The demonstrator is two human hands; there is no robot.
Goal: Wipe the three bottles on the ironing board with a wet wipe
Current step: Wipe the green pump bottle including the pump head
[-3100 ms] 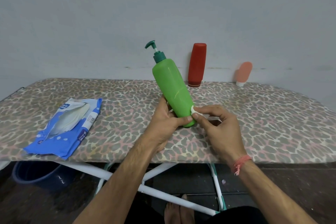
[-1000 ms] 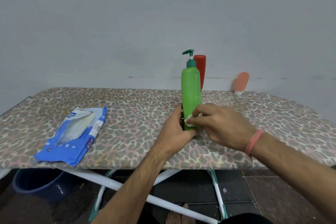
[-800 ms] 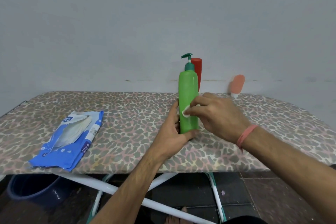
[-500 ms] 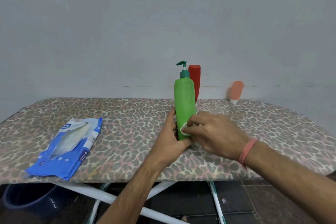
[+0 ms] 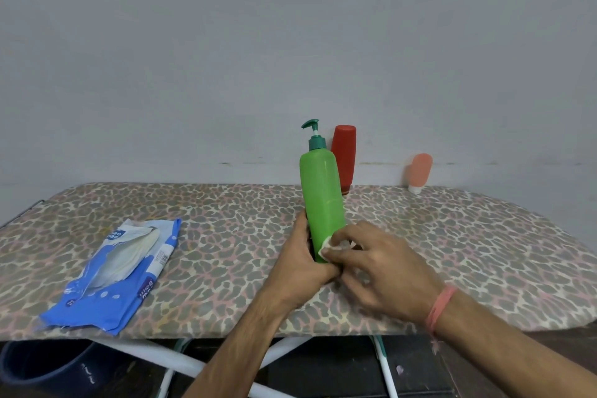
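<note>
A green pump bottle [image 5: 321,197] stands nearly upright, leaning slightly left, on the leopard-print ironing board [image 5: 226,236]. My left hand [image 5: 300,265] grips its base from the left. My right hand [image 5: 378,268] pinches a small white wet wipe [image 5: 326,244] against the bottle's lower front. A red bottle [image 5: 345,157] stands upside down on its cap behind the green one, by the wall. A small peach bottle [image 5: 419,171] stands cap down further right, leaning on the wall.
A blue wet wipe pack [image 5: 116,271] lies open on the board's left part. A dark blue bucket [image 5: 42,368] sits on the floor under the board's left end. White board legs [image 5: 181,362] cross below. The grey wall is close behind.
The green bottle went from tilted left to nearly upright. My right hand with the wipe slid up and down the bottle's lower half and is now low on its front.
</note>
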